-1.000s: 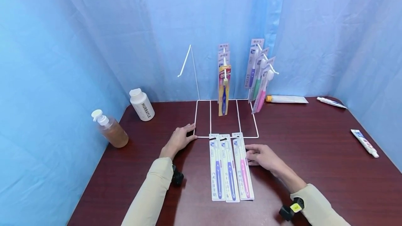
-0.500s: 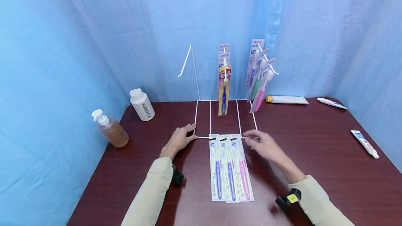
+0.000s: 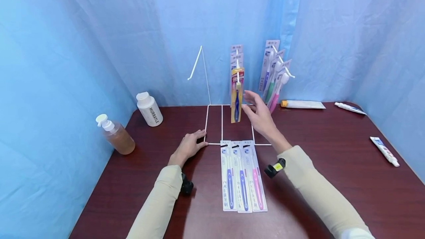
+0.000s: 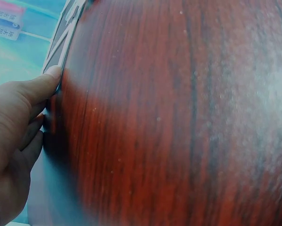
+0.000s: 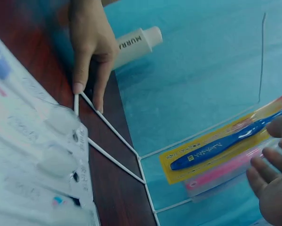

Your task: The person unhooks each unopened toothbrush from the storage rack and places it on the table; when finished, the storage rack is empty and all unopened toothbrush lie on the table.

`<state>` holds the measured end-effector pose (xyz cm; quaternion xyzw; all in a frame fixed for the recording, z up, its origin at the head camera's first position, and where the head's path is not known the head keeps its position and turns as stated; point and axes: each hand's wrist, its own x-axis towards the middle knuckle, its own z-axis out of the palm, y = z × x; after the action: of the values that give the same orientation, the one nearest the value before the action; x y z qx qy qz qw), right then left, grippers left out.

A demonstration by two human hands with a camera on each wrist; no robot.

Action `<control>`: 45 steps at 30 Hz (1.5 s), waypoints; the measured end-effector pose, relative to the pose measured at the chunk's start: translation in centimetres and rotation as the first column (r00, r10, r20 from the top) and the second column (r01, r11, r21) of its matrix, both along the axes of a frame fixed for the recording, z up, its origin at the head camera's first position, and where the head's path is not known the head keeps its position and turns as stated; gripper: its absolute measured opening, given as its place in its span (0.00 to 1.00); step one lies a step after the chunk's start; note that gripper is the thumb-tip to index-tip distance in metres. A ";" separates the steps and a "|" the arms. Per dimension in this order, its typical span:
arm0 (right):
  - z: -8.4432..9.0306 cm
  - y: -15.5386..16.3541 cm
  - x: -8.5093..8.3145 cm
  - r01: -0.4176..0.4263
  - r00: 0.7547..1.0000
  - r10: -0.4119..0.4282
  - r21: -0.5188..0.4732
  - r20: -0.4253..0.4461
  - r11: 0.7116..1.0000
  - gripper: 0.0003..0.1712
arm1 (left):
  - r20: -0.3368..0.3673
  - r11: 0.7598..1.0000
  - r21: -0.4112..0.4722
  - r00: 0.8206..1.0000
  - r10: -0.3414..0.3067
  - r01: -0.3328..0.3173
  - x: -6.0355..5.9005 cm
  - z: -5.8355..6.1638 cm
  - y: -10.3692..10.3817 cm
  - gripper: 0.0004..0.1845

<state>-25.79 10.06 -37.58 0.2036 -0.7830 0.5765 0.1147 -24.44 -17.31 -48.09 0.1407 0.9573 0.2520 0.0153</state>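
At the front left corner of the white wire rack (image 3: pixel 222 123), my left hand (image 3: pixel 188 147) pinches the frame between thumb and fingers. My right hand (image 3: pixel 262 117) is raised beside a yellow-carded toothbrush (image 3: pixel 237 113) with a blue handle, hanging at the front of the middle hook. Its fingers are spread and loosely bent, holding nothing; whether they touch the card cannot be told. Paler toothbrush packs (image 3: pixel 236 58) hang behind the yellow one. On the table in front of the rack lie two purple-handled packaged toothbrushes (image 3: pixel 230 189) and a pink-handled one (image 3: pixel 257 189), side by side.
Purple, green and pink packaged toothbrushes (image 3: pixel 273 100) hang on the right hook. The left hook (image 3: pixel 196 63) is bare. A pump bottle (image 3: pixel 121 139) and white bottle (image 3: pixel 151 111) stand left. Toothpaste tubes (image 3: pixel 303 104) lie right. Blue curtain (image 3: pixel 172 28) surrounds the table.
My right hand has left the pink-handled pack on the table and moved up and forward to the yellow-carded toothbrush. The pink pack now lies straighter beside the others. My left hand stays put.
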 end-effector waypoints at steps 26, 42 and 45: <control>1.4 1.4 5.1 -0.097 0.993 0.100 -0.042 0.065 0.994 0.15 | -0.003 0.999 -0.039 1.000 -0.011 0.011 -0.2 0.1 -0.2 0.29; -2.4 9.0 8.9 -0.137 0.898 0.140 -0.036 0.416 0.990 0.21 | -0.007 0.999 -0.042 1.000 -0.015 0.015 -0.1 0.1 0.0 0.30; -4.6 10.8 9.6 -0.171 0.831 0.168 -0.043 0.531 0.984 0.23 | -0.005 0.999 -0.041 1.000 -0.014 0.013 -0.1 0.3 0.0 0.29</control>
<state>-16.23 20.84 -42.22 0.1047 -0.7646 0.6157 -0.1590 -24.50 -17.30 -47.83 0.1475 0.9614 0.2316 0.0172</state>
